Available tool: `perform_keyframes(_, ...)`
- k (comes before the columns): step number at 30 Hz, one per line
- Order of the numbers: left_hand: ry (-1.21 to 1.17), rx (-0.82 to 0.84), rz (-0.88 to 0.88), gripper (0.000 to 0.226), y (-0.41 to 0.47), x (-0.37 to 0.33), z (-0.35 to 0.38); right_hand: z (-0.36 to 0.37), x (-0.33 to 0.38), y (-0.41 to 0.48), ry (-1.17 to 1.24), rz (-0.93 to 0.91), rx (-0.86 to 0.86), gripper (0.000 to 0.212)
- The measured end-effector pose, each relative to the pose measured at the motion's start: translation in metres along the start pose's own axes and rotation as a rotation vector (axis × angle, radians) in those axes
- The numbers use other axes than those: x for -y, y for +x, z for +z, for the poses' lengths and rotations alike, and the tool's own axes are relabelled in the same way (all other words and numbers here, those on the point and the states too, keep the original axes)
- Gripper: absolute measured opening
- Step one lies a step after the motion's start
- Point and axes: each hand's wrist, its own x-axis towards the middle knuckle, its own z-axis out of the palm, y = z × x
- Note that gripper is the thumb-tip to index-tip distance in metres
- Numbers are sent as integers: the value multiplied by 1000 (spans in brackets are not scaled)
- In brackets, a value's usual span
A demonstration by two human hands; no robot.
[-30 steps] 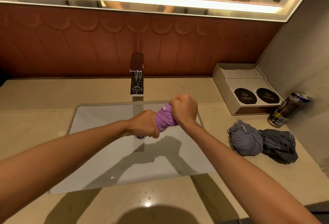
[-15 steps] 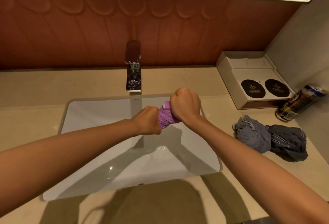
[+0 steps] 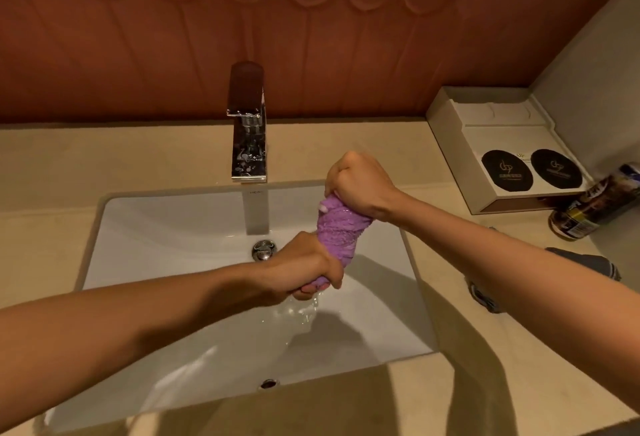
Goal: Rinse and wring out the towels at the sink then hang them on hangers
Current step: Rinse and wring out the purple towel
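Wringing over the sink [image 3: 166, 224]: purple towel [image 3: 337, 227], nubby terry, wet, twisted into a short thick rope slanting above the right half of the basin. Upper end gripped by right hand [image 3: 362, 188], fingers [image 3: 341, 172] curled tight in a fist around it. Lower end gripped by left hand [image 3: 306, 273], fingers [image 3: 334, 278] likewise wrapped closed on the cloth. Thin stream of water [image 3: 306, 311] falling from the lower end into the basin.

Sink rectangular, glossy white ceramic, set under a beige stone-look desk [image 3: 104, 155]. Round chrome drain stopper [image 3: 264, 250] just behind the left hand. Faucet [image 3: 247, 124] square, mirror-polished chrome. Wall panel [image 3: 311, 37] reddish-brown, scalloped relief.

At right on the desk:
- pale boxy tray [image 3: 485, 106] bearing two black round discs [image 3: 506, 169]
- drinks can [image 3: 588, 208], tilted
- crumpled grey towels [image 3: 585, 262], mostly hidden behind the right forearm

Against half a second ago: hands further apart, left hand lower, more towel exposed between them, drain stopper now uncovered, grey towels then in full view.
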Motion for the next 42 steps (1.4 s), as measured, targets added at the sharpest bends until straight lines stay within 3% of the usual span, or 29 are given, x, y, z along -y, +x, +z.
perform_keyframes(1,-42,-23,5,35,0,1,0,-1,0,2,93,-31,33,21)
perform_keyframes(5,-231,-23,21,32,3,2,3,0,-12,11,419,-60,114,60)
perform_keyframes(7,-277,-9,12,44,4,5,6,5,-18,9,571,-32,146,47)
perform_keyframes(9,-307,18,11,52,6,8,9,10,-23,6,733,25,144,17)
perform_keyframes(16,-394,30,44,37,6,10,-1,29,-30,9,1223,144,40,24)
perform_keyframes(19,-428,14,18,28,4,13,-1,43,-34,5,1314,161,-13,31)
perform_keyframes(23,-436,-5,0,35,1,20,-3,59,-34,3,1476,213,-37,24)
perform_keyframes(34,-456,-12,-39,28,-19,35,-6,89,-22,-15,1790,169,121,31)
perform_keyframes(38,-402,-17,-42,32,-20,41,-8,90,-16,-19,1747,254,147,39)
perform_keyframes(42,-169,-93,-99,38,-6,48,-23,92,-18,-13,1531,521,42,39)
